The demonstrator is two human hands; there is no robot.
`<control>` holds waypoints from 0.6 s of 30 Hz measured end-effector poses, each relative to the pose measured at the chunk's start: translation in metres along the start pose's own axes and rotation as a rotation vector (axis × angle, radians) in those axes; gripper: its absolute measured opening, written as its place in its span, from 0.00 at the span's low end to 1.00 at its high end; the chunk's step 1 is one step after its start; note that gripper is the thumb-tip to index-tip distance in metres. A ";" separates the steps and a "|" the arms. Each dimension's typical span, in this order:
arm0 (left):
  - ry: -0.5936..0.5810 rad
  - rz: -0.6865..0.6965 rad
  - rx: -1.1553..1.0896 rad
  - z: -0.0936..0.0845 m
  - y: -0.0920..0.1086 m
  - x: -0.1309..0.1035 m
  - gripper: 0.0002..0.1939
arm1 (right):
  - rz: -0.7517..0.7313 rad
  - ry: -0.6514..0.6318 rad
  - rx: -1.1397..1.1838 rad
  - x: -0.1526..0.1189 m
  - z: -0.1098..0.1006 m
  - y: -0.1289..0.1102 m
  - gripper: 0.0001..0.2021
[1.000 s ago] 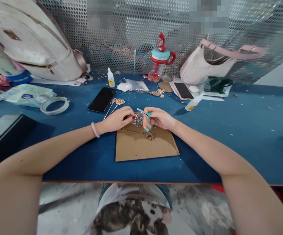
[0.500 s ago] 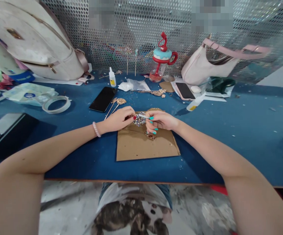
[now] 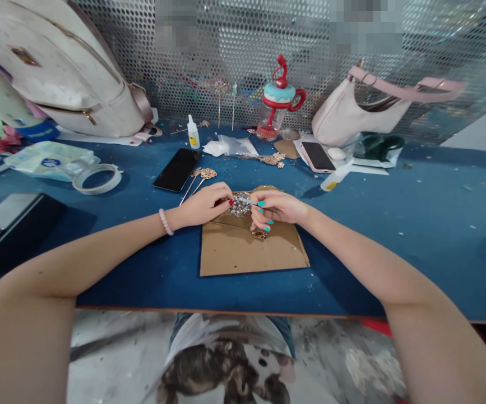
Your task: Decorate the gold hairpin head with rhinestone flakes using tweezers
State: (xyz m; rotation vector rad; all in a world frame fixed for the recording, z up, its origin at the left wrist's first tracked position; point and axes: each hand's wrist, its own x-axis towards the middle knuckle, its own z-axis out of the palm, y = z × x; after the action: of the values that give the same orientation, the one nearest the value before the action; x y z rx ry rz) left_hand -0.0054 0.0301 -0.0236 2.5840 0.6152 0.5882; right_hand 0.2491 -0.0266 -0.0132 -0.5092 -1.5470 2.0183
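Basically, right hand (image 3: 282,207) pinches a slim tool (image 3: 246,201) over the bead pile (image 3: 239,207) mid-frame, left hand (image 3: 204,204) at pile's left edge, grip unclear, gold ornament (image 3: 260,234) just below on cardboard (image 3: 251,256).

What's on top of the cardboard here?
On the cardboard lie a pile of small shiny stones, toward its far edge, and a gold ornament. The right hand hides part of the ornament; what lies beneath that hand, the left hand or the pile cannot be seen.

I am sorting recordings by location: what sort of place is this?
Probably a craft workspace, given a white plastic squeeze bottle, gold openwork metal pins and a glittering multicoloured pile of tiny pieces.
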 end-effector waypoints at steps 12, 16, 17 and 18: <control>-0.001 0.022 0.012 0.000 0.000 0.002 0.14 | -0.159 0.039 0.085 0.013 -0.004 -0.003 0.13; -0.004 0.026 0.016 -0.001 0.003 0.001 0.14 | -0.155 -0.072 0.151 -0.002 -0.018 -0.017 0.13; -0.006 0.027 0.018 -0.001 0.003 0.001 0.14 | -0.131 -0.107 0.161 -0.006 -0.022 -0.019 0.12; -0.007 0.028 0.019 -0.001 0.003 0.001 0.14 | -0.099 -0.142 0.166 -0.010 -0.026 -0.019 0.12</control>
State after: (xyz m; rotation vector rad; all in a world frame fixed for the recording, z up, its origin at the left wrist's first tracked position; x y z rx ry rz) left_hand -0.0040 0.0288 -0.0209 2.6153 0.5864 0.5848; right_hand 0.2761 -0.0098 -0.0019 -0.2248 -1.4378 2.1213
